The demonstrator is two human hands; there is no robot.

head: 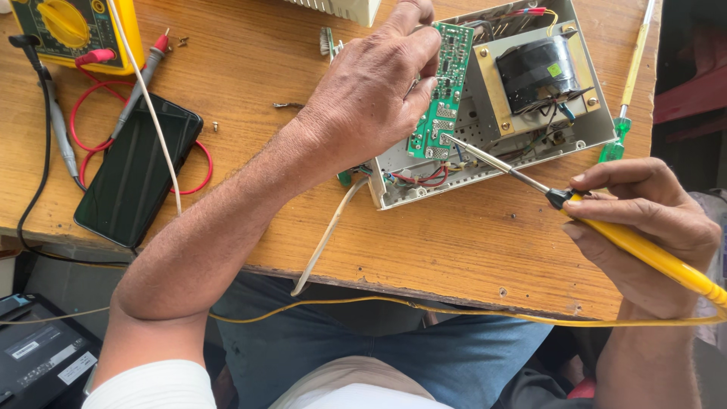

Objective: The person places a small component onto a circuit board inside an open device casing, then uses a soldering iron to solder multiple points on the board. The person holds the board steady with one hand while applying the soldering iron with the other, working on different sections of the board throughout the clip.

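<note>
My left hand [379,91] pinches the green circuit board [441,91], tilting it up out of the open grey casing [485,163], while my right hand [644,227] is closed around the yellow soldering iron [606,227], its tip at the board's lower edge. If my grip wavers, I judge the tip could slide onto the red wires [424,178] just below and scorch them. The transformer [541,72] crowds the board's right side. A green screwdriver [625,113], a phone [136,170] and a yellow multimeter [72,26] lie around.
</note>
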